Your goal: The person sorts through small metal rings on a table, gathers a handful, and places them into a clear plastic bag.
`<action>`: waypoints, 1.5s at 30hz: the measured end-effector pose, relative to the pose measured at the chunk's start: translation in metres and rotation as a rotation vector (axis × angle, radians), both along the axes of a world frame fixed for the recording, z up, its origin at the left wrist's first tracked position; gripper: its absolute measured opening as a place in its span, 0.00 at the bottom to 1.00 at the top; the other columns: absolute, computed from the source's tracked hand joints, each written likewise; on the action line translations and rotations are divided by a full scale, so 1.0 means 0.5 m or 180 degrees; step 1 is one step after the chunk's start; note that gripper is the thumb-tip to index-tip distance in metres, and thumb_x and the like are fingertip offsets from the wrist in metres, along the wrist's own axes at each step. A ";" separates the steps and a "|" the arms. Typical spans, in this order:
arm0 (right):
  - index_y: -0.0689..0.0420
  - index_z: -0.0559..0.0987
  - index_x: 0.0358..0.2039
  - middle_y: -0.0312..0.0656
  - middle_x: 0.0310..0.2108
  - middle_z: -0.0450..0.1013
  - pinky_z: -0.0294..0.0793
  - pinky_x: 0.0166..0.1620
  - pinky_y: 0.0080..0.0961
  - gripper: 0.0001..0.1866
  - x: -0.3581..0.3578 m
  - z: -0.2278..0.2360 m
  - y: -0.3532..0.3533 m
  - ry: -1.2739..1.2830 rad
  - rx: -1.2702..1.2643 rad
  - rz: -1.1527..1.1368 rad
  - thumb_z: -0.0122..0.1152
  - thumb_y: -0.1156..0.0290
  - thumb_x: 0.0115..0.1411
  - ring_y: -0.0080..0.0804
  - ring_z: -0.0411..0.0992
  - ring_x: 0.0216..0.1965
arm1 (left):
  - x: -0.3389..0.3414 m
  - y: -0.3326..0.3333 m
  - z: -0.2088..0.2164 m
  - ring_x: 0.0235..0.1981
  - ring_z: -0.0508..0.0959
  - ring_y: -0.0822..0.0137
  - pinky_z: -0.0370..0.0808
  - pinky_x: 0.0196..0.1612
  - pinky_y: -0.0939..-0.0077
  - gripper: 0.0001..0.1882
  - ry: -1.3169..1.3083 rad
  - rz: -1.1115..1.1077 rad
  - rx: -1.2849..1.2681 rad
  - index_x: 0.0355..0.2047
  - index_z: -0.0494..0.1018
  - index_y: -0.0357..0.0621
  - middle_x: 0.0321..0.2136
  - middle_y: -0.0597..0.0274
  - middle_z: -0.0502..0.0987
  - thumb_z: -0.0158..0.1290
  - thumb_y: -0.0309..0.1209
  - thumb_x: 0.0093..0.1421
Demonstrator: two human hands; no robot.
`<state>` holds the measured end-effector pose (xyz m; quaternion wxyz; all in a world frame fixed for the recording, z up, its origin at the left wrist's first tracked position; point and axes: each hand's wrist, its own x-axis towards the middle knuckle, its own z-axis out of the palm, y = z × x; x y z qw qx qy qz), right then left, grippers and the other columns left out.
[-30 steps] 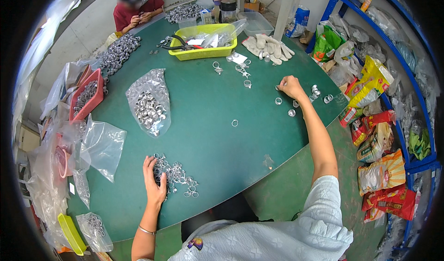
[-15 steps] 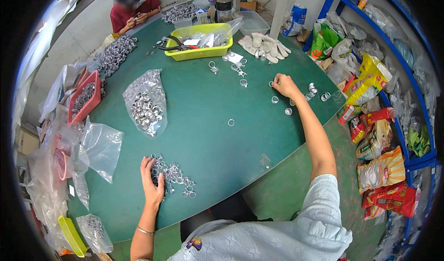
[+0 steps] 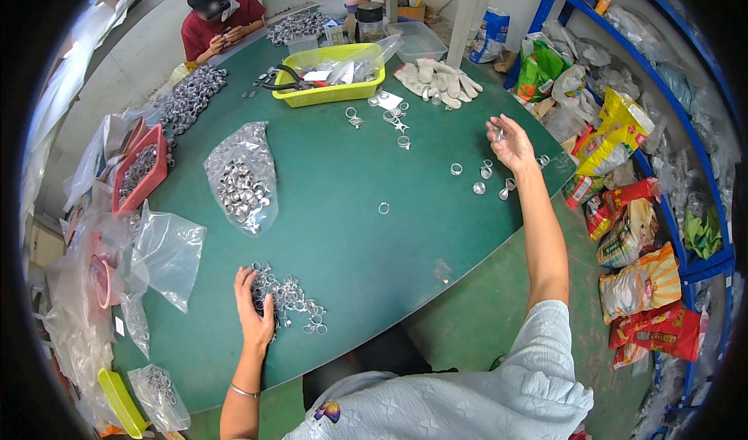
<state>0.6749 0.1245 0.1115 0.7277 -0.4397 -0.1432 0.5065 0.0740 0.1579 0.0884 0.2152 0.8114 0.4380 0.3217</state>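
My left hand [image 3: 255, 315] rests on the green table with thumb and fingers apart, curved around the left side of a loose pile of silver rings [image 3: 288, 293]. Further off on the right, my right hand [image 3: 512, 145] is raised a little above the table, its fingers curled on a small silver ring [image 3: 500, 134]. Just below and left of that hand lie several finished-looking rings, among them a plain-faced one [image 3: 456, 169] and a wide domed one [image 3: 478, 188]. A single ring [image 3: 383, 208] lies alone at mid-table.
A clear bag of rings [image 3: 243, 187] lies left of centre. Beyond are a yellow-green basket [image 3: 331, 89] with pliers, and white gloves [image 3: 440, 81]. A red bin [image 3: 144, 167] and plastic bags line the left edge. Across the table sits a co-worker [image 3: 222, 19]; blue shelving [image 3: 701, 272] stands right.
My right hand has lifted from the table and shifted right, turning with a ring in its fingers. My left hand stays beside the pile.
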 end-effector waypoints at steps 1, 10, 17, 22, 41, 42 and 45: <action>0.57 0.72 0.32 0.37 0.26 0.70 0.56 0.16 0.13 0.08 0.002 0.000 -0.007 -0.0084 -0.0094 0.0039 0.59 0.69 0.55 0.19 0.63 0.19 | 0.000 0.000 0.001 0.60 0.56 0.46 0.53 0.61 0.58 0.23 0.0010 0.0005 0.0004 0.51 0.63 0.36 0.54 0.47 0.61 0.49 0.27 0.53; 0.65 0.76 0.19 0.47 0.18 0.74 0.70 0.28 0.31 0.14 -0.013 -0.018 -0.027 -0.4931 -0.2672 0.0528 0.71 0.69 0.42 0.34 0.72 0.22 | 0.001 0.001 0.006 0.60 0.56 0.46 0.54 0.61 0.59 0.23 0.0042 0.0010 0.0023 0.51 0.63 0.36 0.53 0.47 0.62 0.49 0.27 0.54; 0.59 0.70 0.19 0.35 0.13 0.65 0.53 0.13 0.20 0.11 -0.014 -0.001 -0.006 -0.3009 -0.1931 0.0668 0.62 0.72 0.51 0.20 0.59 0.11 | 0.000 -0.001 0.012 0.60 0.56 0.47 0.54 0.61 0.58 0.23 0.0029 0.0044 -0.0005 0.50 0.63 0.37 0.53 0.47 0.62 0.49 0.27 0.53; 0.58 0.71 0.18 0.34 0.11 0.64 0.52 0.12 0.22 0.14 -0.023 0.014 0.010 -0.3907 -0.2424 0.0600 0.68 0.67 0.48 0.22 0.59 0.10 | -0.001 0.001 0.009 0.60 0.56 0.46 0.54 0.61 0.58 0.23 0.0022 0.0042 -0.0006 0.50 0.63 0.37 0.53 0.47 0.62 0.49 0.27 0.53; 0.58 0.72 0.33 0.35 0.18 0.67 0.45 0.11 0.14 0.06 -0.003 -0.017 0.155 -0.2170 -0.0959 0.0063 0.55 0.72 0.55 0.14 0.53 0.10 | 0.001 0.006 0.011 0.60 0.56 0.47 0.53 0.61 0.58 0.22 0.0056 0.0101 -0.0100 0.50 0.64 0.36 0.53 0.47 0.62 0.49 0.28 0.53; 0.58 0.73 0.36 0.44 0.23 0.73 0.62 0.15 0.23 0.09 0.016 -0.033 0.183 -0.2929 -0.1431 -0.0059 0.55 0.69 0.56 0.26 0.67 0.14 | 0.002 0.007 0.011 0.60 0.56 0.46 0.54 0.61 0.58 0.22 0.0045 0.0105 -0.0100 0.49 0.64 0.36 0.53 0.47 0.62 0.49 0.27 0.53; 0.58 0.74 0.39 0.53 0.33 0.75 0.74 0.32 0.36 0.13 0.019 -0.060 0.238 -0.5504 -0.1911 -0.0569 0.55 0.68 0.54 0.45 0.76 0.30 | 0.007 0.011 0.013 0.60 0.56 0.46 0.53 0.61 0.57 0.22 0.0016 0.0065 -0.0139 0.49 0.64 0.36 0.53 0.46 0.62 0.49 0.29 0.53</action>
